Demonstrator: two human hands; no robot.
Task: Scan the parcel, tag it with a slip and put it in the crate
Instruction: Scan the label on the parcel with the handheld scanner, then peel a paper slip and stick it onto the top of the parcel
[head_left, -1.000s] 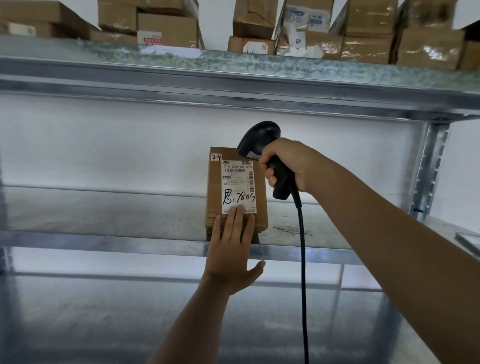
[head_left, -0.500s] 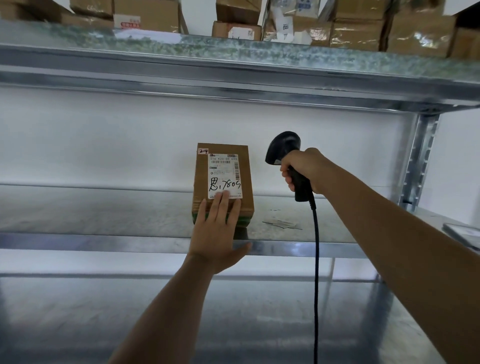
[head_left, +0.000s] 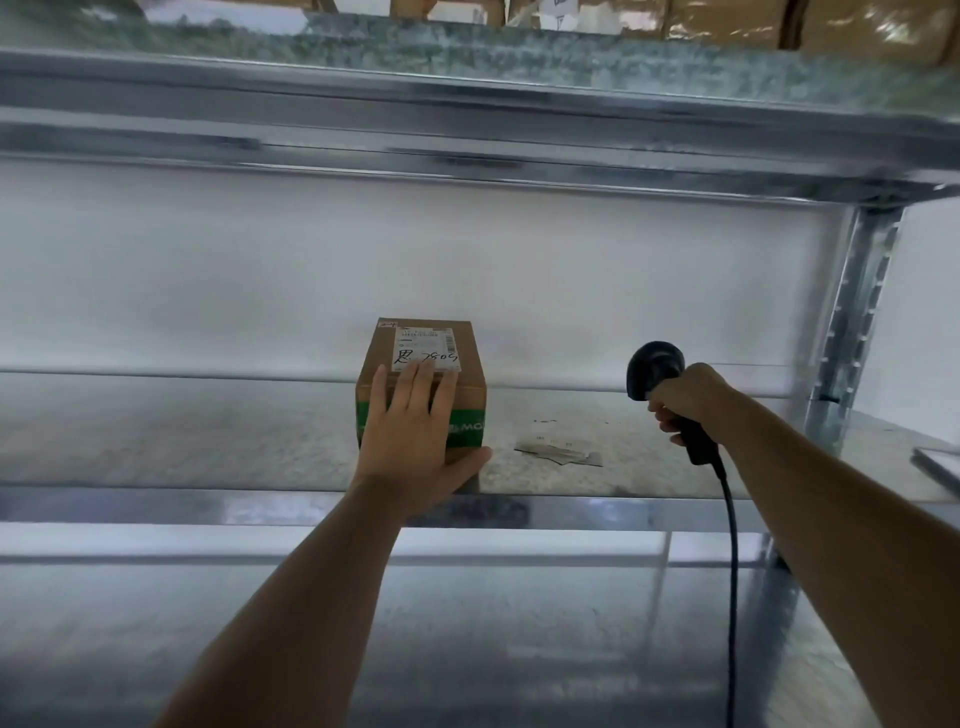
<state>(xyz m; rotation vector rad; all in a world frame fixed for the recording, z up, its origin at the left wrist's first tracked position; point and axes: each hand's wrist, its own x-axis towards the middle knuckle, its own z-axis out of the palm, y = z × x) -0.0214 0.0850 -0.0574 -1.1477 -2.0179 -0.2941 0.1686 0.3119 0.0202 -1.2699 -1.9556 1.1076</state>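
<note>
A small brown cardboard parcel with a white label and a green band lies on the middle metal shelf. My left hand rests flat on its top and front, thumb hooked under the right lower corner. My right hand grips the handle of a black barcode scanner to the right of the parcel, its head facing away from me; its cable hangs down. A few paper slips lie on the shelf between parcel and scanner. No crate is visible.
An upper shelf carries several cardboard boxes, seen only at the top edge. The rack's upright post stands at the right. A flat grey object pokes in at the right edge. A lower shelf runs beneath.
The parcel has tipped from standing upright to lying with its label up, under my left hand. The scanner and my right hand have drawn away to the right and lower.
</note>
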